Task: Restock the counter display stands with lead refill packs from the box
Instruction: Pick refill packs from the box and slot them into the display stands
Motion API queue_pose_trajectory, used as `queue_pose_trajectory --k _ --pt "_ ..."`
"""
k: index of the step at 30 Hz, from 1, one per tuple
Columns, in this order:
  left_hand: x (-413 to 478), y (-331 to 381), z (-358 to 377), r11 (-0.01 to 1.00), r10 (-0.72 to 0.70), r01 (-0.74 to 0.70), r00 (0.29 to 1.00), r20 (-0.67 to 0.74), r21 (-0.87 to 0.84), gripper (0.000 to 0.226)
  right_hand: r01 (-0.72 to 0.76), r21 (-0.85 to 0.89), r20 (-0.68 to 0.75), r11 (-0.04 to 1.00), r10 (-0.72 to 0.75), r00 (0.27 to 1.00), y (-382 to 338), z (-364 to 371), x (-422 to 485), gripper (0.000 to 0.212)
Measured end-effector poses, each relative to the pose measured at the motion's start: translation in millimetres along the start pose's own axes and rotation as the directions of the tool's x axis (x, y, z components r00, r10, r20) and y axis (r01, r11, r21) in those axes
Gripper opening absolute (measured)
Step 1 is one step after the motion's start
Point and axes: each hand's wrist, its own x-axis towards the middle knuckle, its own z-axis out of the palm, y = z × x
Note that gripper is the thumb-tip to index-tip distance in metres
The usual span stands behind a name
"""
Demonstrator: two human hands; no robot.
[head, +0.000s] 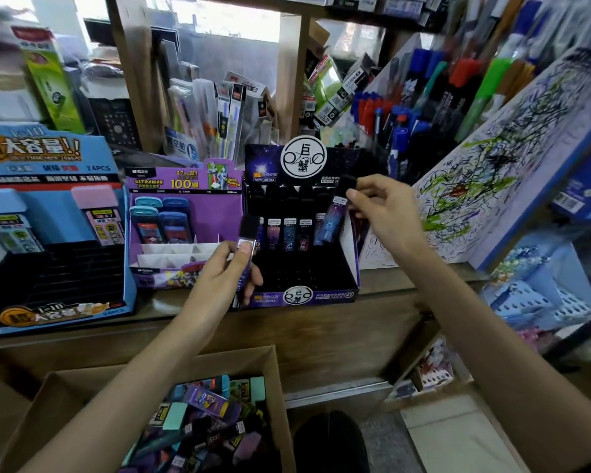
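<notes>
The right hand (384, 213) pinched a lead pack (335, 218) as if to slot it into the dark stand's (321, 297) back-right corner, while the left hand (224, 273) gripped a spare pack (247, 249), ready, by the left edge.

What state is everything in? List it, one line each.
black stand: back row partly filled, front empty.
purple stand: four packs at back, front slots empty.
box: open, holds packs.
left hand: grips left pack, roughly upright.
right hand: pinches right pack, tilted, at black stand's back row.
</notes>
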Motion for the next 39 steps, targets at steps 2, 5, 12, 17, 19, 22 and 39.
queue_pose_trajectory --k 2,5,12,17,19,22,39 --pt "-1 -1 0 1.0 -0.004 0.004 1.0 0.017 -0.019 0.033 0.034 -0.075 0.039 0.997 -0.031 0.999 9 6 0 0.006" --pt "-2 0 0 0.999 -0.023 0.024 0.999 0.043 -0.042 0.033 0.091 -0.169 0.079 0.981 -0.079 0.994 18 12 -1 0.018" --pt "-3 4 0 0.998 -0.013 0.014 0.999 0.036 -0.055 0.031 0.018 -0.138 0.075 0.99 -0.007 0.997 26 20 -1 0.023" --pt "-6 7 10 0.999 0.002 0.0 0.999 0.052 -0.034 0.023 -0.052 -0.196 0.04 0.979 0.06 0.997 27 29 2 0.023" --pt "-6 10 15 0.999 0.004 -0.002 0.999 0.052 -0.046 0.023 -0.086 -0.21 0.06 0.974 0.1 0.993 24 26 3 0.021" --pt "-4 16 21 0.998 0.006 -0.003 0.999 0.048 -0.07 0.023 -0.048 -0.298 0.042 0.953 0.064 0.997 20 21 -5 0.021" --pt "20 39 50 0.869 0.303 -0.344 0.938 0.168 0.355 0.012 -0.033 0.283 0.113 0.959 0.001 0.994 -25 -6 -31 0.012"
